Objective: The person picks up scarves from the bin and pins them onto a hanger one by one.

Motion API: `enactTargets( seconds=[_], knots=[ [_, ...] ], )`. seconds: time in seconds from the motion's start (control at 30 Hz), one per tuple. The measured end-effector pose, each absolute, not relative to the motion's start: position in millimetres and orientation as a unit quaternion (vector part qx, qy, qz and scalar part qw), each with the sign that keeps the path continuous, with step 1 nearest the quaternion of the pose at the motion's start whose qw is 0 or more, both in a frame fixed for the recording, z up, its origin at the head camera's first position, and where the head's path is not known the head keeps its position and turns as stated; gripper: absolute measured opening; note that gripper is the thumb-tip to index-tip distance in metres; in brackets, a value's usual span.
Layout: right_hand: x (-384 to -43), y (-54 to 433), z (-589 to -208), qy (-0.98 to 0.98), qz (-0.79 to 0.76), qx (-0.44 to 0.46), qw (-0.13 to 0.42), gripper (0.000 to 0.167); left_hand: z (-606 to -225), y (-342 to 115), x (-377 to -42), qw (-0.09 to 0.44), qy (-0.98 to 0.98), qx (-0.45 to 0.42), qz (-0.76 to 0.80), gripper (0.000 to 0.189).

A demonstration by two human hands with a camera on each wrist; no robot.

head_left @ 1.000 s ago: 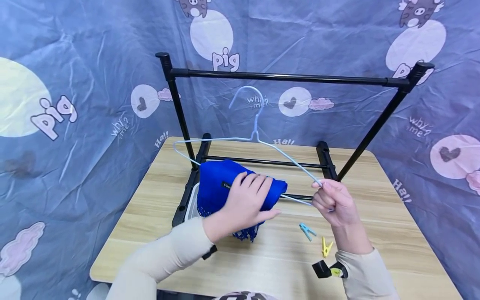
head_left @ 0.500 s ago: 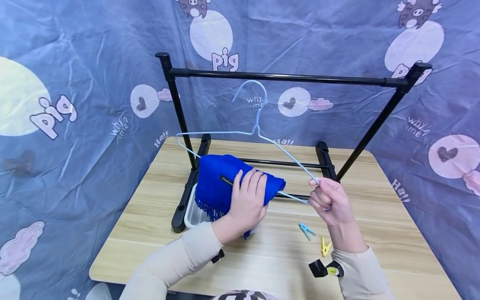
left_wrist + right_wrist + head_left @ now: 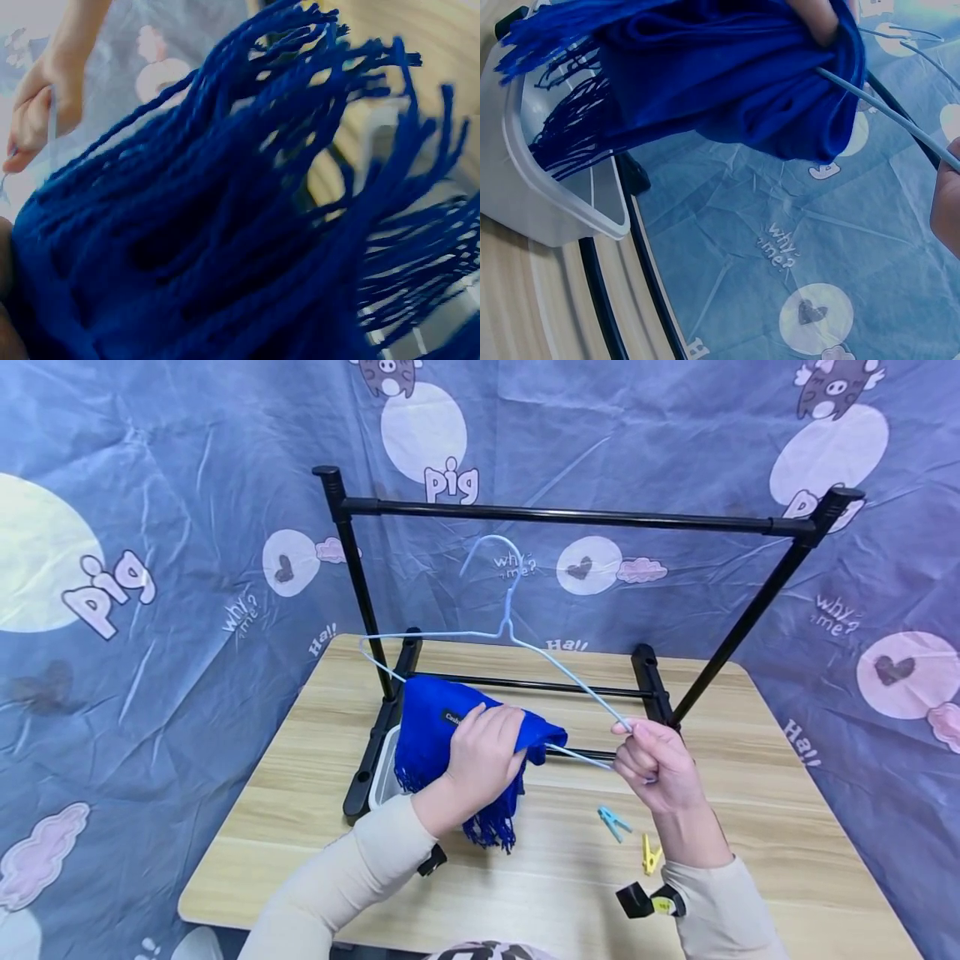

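Observation:
A blue fringed scarf [image 3: 423, 727] with a dark label is draped over the lower bar of a pale blue wire hanger [image 3: 507, 620]. My left hand [image 3: 483, 750] grips the scarf from the front, fingers bent over its folded upper part. At the hanger's right corner, my right hand [image 3: 660, 764] holds the wire between thumb and curled fingers. The hanger is raised in front of the rack, hook up. In the left wrist view, fringe strands [image 3: 247, 150] fill most of the picture. The right wrist view has the bar [image 3: 885, 109] running into the scarf's folds.
A black clothes rack [image 3: 562, 515] stands on the wooden table [image 3: 277, 827]. Behind the scarf is a whitish plastic bin [image 3: 555, 202]. Near my right forearm lie a blue clothespin [image 3: 613, 822] and a yellow clothespin [image 3: 651, 855]. A printed cloth [image 3: 187, 527] hangs behind.
The hanger rises slightly, then drops again. My left hand has shifted a little left along the scarf, its thumb now tucked in. The fringe below it hangs differently.

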State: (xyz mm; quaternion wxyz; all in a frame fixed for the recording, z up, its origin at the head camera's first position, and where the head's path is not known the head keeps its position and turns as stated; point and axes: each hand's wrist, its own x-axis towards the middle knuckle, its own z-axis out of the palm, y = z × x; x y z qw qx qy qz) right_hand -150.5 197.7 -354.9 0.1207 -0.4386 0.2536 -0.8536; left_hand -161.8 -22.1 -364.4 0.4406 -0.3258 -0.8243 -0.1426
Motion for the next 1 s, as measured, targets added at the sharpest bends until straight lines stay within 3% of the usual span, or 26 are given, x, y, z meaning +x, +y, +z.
enactTargets(
  seconds=[0.37, 0.6, 0.77, 1.0],
  knots=[
    [-151, 194, -355, 0.239, -0.854, -0.443, 0.132, 0.037, -334, -21, -169, 0.336, -0.895, -0.233, -0.176, 0.016],
    [-149, 190, -355, 0.235, -0.849, -0.453, 0.137, 0.037, -331, -13, -168, 0.275, -0.926, -0.209, -0.151, 0.021],
    [-149, 190, -355, 0.229, -0.851, -0.452, 0.136, 0.037, -337, -7, -168, 0.261, -0.930, -0.223, -0.133, 0.026],
    [-149, 189, -354, 0.231, -0.848, -0.457, 0.136, 0.037, -345, -3, -166, 0.219, -0.942, -0.231, -0.105, 0.044]
  ],
)
